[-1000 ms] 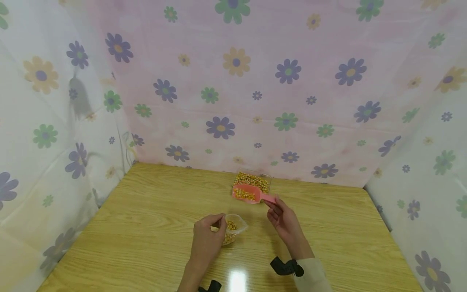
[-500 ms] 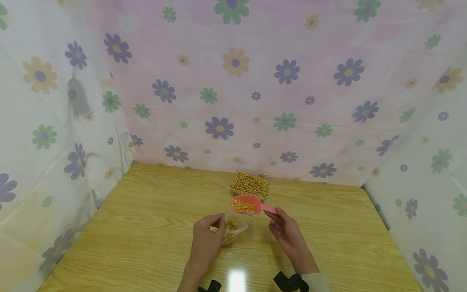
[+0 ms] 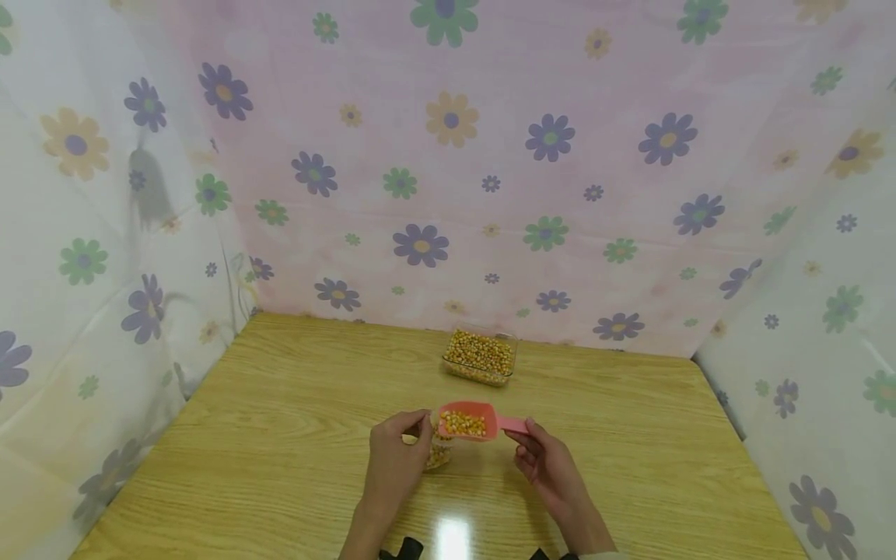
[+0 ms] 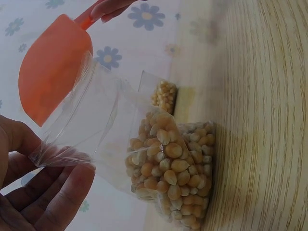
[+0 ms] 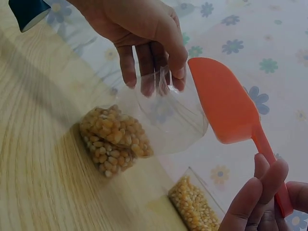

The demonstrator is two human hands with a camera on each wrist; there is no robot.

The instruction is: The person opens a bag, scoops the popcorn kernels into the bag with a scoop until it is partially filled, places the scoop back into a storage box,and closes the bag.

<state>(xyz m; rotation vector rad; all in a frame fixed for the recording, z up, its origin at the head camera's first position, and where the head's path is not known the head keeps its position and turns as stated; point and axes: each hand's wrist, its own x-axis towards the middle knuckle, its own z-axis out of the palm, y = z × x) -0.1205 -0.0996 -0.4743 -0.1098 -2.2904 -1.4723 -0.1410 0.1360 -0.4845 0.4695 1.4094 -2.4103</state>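
My left hand (image 3: 399, 459) pinches the rim of a clear plastic bag (image 4: 108, 125) that stands upright on the table. Corn kernels (image 4: 168, 168) fill the bag's lower part. By its handle, my right hand (image 3: 553, 470) holds a pinkish-red scoop (image 3: 470, 421) with a load of corn kernels in it. In the head view the scoop overlaps the bag's mouth and hides most of it. Both wrist views show the scoop (image 5: 224, 103) level with the bag's opening, its lip close to my left fingers (image 5: 175, 62).
A clear rectangular container (image 3: 479, 379) of corn kernels stands farther back on the wood-grain table (image 3: 280, 404), near the flowered cloth (image 3: 490, 194) that surrounds the table at the back and sides.
The right hand has brought the loaded scoop from in front of the container toward the person, to over the bag's mouth. The left hand and the bag have stayed in place.
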